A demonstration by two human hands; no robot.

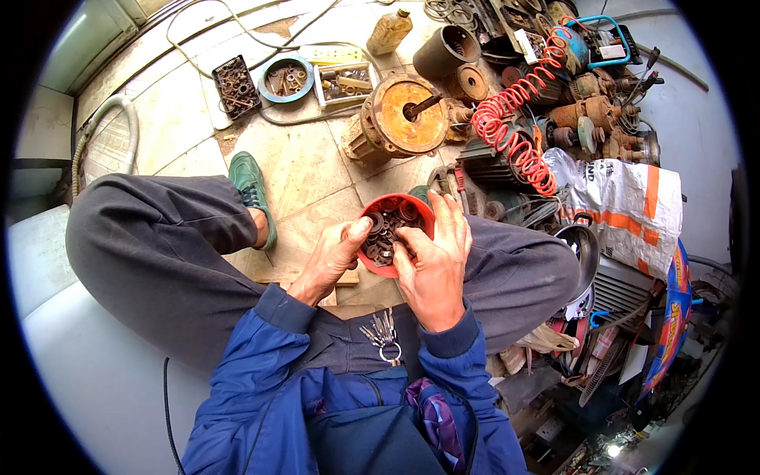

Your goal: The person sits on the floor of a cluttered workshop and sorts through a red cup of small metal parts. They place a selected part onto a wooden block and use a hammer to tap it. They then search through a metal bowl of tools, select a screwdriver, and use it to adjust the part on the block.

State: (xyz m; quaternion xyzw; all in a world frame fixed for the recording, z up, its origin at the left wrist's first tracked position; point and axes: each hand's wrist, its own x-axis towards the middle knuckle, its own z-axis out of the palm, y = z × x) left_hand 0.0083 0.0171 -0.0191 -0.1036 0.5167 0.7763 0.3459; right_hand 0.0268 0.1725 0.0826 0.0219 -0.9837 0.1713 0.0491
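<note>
A red plastic bowl, tipped toward me, is full of small dark metal parts, mostly washers, rings and nuts. My left hand grips the bowl's left side, thumb at the rim and the other fingers hidden beneath. At the right side, my right hand is closed around the rim. Its thumb and a fingertip reach inside among the parts, while other fingers lie along the outside. Whether a single piece is pinched there cannot be made out.
Ahead stand a rusty motor housing, a blue-rimmed dish, a black crate and a white tray of hardware. Right are pliers, a red coiled hose, a white sack and piled machine parts. Keys hang at my waist.
</note>
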